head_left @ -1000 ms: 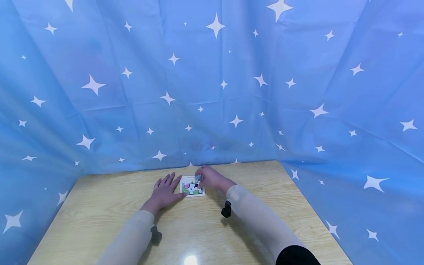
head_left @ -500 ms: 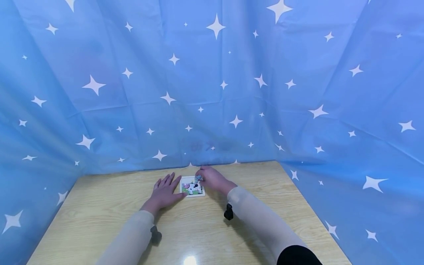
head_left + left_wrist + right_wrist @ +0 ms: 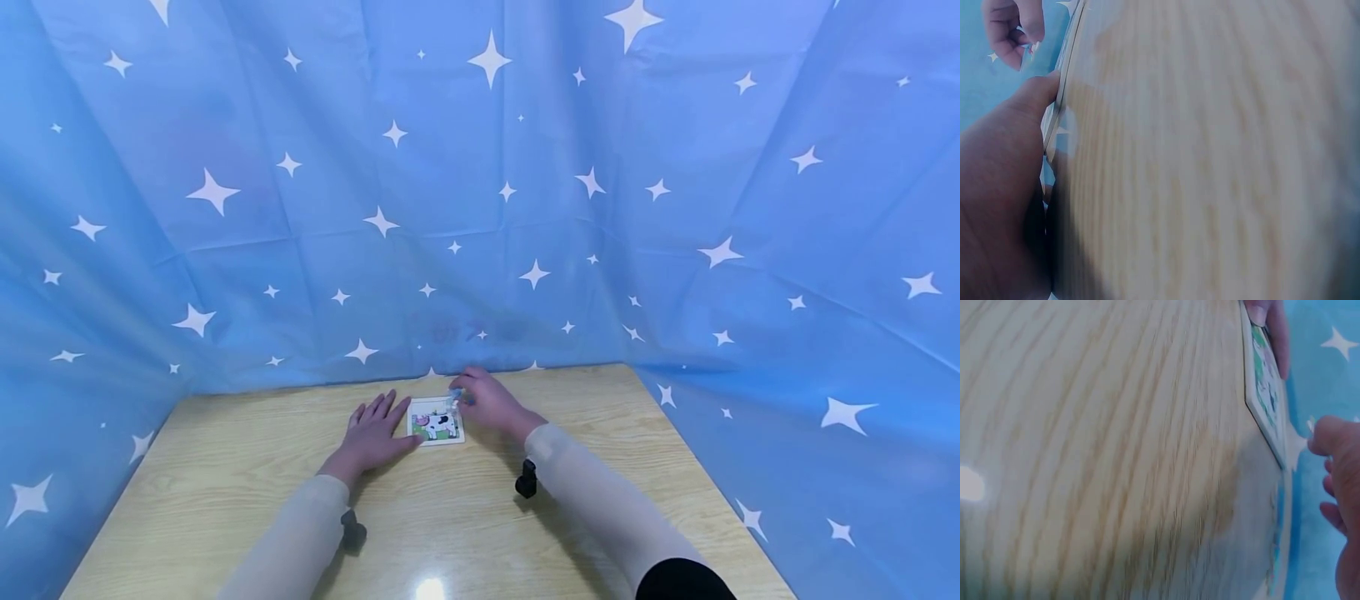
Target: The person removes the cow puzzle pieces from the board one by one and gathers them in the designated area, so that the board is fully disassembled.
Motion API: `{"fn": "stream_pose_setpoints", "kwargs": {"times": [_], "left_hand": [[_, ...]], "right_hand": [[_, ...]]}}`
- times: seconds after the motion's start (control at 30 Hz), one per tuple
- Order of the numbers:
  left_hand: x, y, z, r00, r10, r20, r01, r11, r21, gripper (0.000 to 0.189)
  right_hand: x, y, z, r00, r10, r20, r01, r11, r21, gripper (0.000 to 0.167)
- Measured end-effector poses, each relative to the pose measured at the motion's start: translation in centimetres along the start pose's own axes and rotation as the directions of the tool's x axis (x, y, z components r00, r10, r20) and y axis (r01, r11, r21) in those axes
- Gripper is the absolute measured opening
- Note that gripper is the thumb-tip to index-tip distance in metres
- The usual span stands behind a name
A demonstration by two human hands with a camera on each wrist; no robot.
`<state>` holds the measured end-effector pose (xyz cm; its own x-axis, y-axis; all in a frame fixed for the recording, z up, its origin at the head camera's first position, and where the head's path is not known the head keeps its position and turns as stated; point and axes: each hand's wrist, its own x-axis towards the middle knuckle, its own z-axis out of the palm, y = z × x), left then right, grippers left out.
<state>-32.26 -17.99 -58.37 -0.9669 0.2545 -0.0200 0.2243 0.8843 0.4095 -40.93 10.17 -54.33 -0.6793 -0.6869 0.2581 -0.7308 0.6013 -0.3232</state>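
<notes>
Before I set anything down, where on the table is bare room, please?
Bare wooden table lies between the sleeves, nearer than the cow puzzle; also left of the left sleeve and right of the right sleeve. Around the puzzle it is crowded: the left hand touches it, the right hand pinches something small.

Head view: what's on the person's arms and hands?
A long off-white left sleeve and matching right sleeve; the left hand and right hand are gloveless. Each wrist has a small dark block. A rounded black piece overlaps the right sleeve.
</notes>
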Motion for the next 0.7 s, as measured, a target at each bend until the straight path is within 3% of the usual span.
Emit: {"fn": "stream_pose_setpoints", "kwargs": {"times": [0.3, 0.5, 0.7], "left_hand": [[-0.1, 0.1, -0.2, 1.000, 0.008, -0.004, -0.008, 1.000, -0.005, 0.092], [0.2, -0.2, 0.2, 0.999, 0.030, -0.024, -0.031, 0.999, -0.033, 0.095], [0.2, -0.6, 0.7, 0.999, 0.042, -0.034, -0.043, 0.998, -0.048, 0.098]], "right_hand": [[-1.4, 1.1, -1.4, 1.000, 0.014, -0.007, -0.014, 0.999, 0.037, 0.034], [-2.2, 1.9, -2.2, 0.999, 0.036, -0.001, -0.036, 0.996, 0.084, 0.037], [-2.9, 2.8, -2.7, 0.998, 0.069, 0.000, -0.069, 0.995, 0.070, 0.035]]}}
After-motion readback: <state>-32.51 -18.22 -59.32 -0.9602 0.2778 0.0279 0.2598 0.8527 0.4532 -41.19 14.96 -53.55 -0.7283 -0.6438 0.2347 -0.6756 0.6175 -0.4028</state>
